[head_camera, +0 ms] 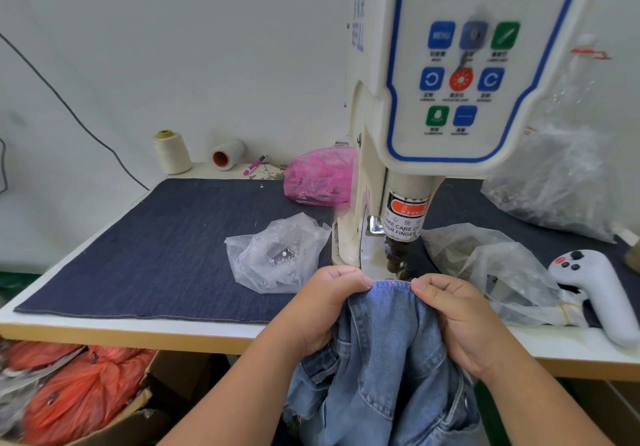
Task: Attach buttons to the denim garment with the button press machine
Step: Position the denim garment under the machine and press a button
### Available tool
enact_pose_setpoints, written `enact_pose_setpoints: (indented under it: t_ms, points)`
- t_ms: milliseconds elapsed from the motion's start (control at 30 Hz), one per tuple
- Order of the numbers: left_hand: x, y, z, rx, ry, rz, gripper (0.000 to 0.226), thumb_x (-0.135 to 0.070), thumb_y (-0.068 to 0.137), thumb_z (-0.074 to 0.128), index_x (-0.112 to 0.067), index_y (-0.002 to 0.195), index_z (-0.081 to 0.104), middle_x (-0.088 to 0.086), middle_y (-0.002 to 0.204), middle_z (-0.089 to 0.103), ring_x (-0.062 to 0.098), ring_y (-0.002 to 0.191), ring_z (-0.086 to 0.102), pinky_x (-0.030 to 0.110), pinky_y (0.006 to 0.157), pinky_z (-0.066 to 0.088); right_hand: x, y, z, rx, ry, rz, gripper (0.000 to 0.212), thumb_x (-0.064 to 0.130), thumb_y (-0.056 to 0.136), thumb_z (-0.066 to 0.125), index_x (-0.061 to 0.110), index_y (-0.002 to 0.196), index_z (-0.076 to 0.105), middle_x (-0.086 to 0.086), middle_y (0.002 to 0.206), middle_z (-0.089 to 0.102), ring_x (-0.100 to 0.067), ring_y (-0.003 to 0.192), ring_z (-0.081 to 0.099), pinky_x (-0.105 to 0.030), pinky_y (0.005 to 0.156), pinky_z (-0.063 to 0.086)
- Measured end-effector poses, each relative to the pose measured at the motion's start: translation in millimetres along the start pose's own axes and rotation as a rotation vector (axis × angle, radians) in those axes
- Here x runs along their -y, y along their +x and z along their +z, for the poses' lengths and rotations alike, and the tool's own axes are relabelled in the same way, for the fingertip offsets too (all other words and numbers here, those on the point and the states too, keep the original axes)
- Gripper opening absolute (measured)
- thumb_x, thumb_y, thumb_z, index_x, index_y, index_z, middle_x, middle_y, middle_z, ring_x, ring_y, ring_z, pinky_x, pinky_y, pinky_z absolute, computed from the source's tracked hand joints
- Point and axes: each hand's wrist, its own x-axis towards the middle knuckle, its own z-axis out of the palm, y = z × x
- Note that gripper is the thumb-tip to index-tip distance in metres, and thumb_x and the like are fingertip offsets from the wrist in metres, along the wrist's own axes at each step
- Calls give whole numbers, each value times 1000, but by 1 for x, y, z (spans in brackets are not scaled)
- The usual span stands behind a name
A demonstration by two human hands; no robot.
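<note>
We've got the denim jacket (384, 341) pinched by its hem, left hand (325, 307) and right hand (457, 321) both closed on the edge right under the press head (398, 255). Denim's floppy and a bit heavy, so we'd grip near the stitched edge and keep it taut.

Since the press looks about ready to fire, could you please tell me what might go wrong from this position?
1. Both hands, left hand and right hand, pinch the denim edge right under the press head; fingertips could get caught, as the warning label cautions.
2. The red dot sits very near the hem, so the button might land too close to the edge.
3. The garment mostly hangs off the table; its weight could drag the edge out of position.
</note>
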Motion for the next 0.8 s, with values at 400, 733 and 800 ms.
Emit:
enact_pose_setpoints:
  t_ms: [400,733,800]
  points:
    - [-2,0,1,-29,-24,-44,15,-21,71,61,-7,72,53,8,70,53,20,67,52,31,66,43,0,-1,1,-10,-6,-13,16,21,77,66,12,65,72,-9,70,69,-15,67,67,-25,62,55]
    - [-6,-3,5,-64,-1,-68,15,-19,70,53,-5,70,49,12,75,39,23,68,42,31,61,36,1,-1,4,-19,8,-15,18,20,79,64,11,65,71,-9,69,68,-15,65,66,-24,60,54]
    - [-7,-2,4,-69,9,-67,17,-19,70,53,-4,76,50,14,79,38,24,70,41,31,62,36,1,-2,4,-17,5,-16,19,20,79,64,12,64,72,-8,69,68,-14,65,66,-24,60,54]
